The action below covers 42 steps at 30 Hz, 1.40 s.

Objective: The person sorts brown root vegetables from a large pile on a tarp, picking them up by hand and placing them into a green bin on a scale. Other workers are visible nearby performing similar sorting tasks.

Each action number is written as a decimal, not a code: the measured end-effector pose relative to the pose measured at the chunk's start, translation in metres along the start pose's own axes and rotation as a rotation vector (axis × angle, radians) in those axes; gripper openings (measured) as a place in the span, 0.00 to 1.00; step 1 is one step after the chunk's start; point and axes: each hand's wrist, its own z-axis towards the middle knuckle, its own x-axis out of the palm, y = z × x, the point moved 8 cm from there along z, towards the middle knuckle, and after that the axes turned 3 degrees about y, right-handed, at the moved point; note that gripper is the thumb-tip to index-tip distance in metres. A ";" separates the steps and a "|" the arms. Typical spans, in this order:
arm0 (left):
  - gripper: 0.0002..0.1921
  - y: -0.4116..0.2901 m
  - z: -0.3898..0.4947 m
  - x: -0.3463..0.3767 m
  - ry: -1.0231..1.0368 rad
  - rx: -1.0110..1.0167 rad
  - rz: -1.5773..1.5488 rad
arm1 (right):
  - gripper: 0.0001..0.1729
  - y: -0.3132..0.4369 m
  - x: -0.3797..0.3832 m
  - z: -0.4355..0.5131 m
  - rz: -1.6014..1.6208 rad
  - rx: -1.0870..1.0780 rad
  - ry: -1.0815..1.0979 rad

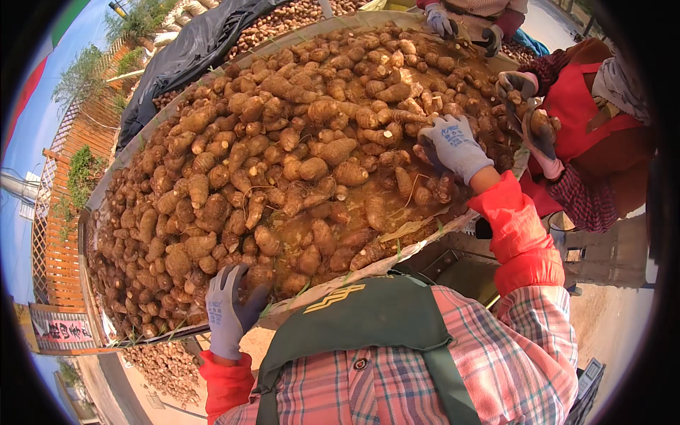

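A broad heap of brown taro corms (265,149) fills a large raised table with a cloth-covered rim (419,247). My left hand (234,308), in a grey knit glove with a dark palm, rests at the near edge of the heap, thumb and fingers apart around a corm; whether it grips it cannot be told. My right hand (451,143), gloved alike, reaches into the right part of the heap with fingers bent down over corms. Its fingertips are partly hidden, so a hold cannot be made out. Wet corms and shallow brown water lie between my hands.
A co-worker in a red apron (571,106) at the right holds corms in gloved hands. Another co-worker's gloved hands (441,21) are at the far right corner. Black plastic sheeting (186,53) and another heap lie beyond the far rim. More corms (164,372) lie on the ground, lower left.
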 end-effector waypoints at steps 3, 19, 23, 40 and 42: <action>0.33 -0.001 -0.015 0.017 -0.053 0.106 0.363 | 0.12 0.040 -0.048 0.007 -0.014 -0.060 -0.525; 0.29 -0.054 0.059 0.029 0.035 0.022 -0.824 | 0.35 0.050 0.009 0.018 2.412 -0.524 0.249; 0.22 -0.100 0.097 0.037 -0.044 0.154 -1.042 | 0.30 0.021 0.007 -0.007 1.940 -0.496 -0.230; 0.15 -0.208 0.095 0.071 -0.085 0.735 -0.550 | 0.19 0.095 -0.017 -0.098 1.338 -0.215 -0.662; 0.12 -0.215 0.101 0.085 -0.066 0.733 -0.542 | 0.11 0.107 -0.007 -0.098 1.797 -0.060 -0.622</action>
